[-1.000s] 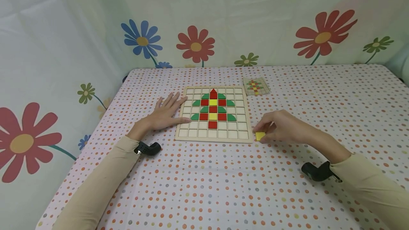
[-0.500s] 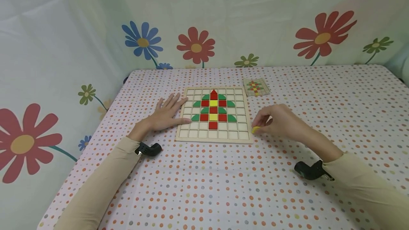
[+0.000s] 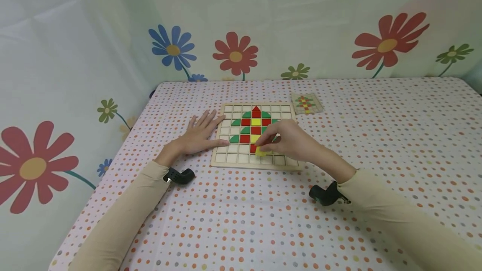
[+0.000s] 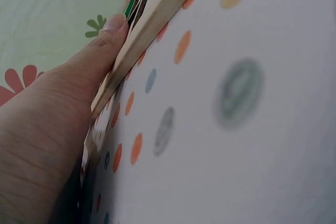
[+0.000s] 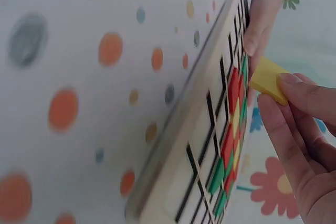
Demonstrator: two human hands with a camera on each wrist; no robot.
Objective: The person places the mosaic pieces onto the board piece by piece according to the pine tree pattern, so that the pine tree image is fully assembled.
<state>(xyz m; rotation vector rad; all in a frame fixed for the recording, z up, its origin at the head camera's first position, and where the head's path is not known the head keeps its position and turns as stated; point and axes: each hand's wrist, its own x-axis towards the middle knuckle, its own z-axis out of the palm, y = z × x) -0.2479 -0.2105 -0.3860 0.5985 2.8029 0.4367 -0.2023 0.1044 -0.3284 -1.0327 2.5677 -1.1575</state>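
Observation:
A wooden grid board (image 3: 226, 159) lies on the table, with red, yellow and green tiles set in a tree shape. My right hand (image 3: 288, 139) pinches a yellow square tile (image 5: 270, 80) between thumb and fingers. It hangs over the lower middle of the board, just below the lowest red tile (image 3: 252, 148), and hides some tiles on the right side. My left hand (image 3: 197, 135) lies spread at the board's left edge, its thumb resting on the frame, as the left wrist view also shows (image 4: 100, 51).
A small pattern card (image 3: 307, 103) with the same tree picture lies behind the board's right corner. A dotted cloth (image 3: 241, 212) covers the table. A flowered curtain (image 3: 312, 24) hangs along the back and left side.
My right hand has picked the yellow tile up from beside the board's right edge and carried it left over the board. The left hand has stayed at the board's left edge.

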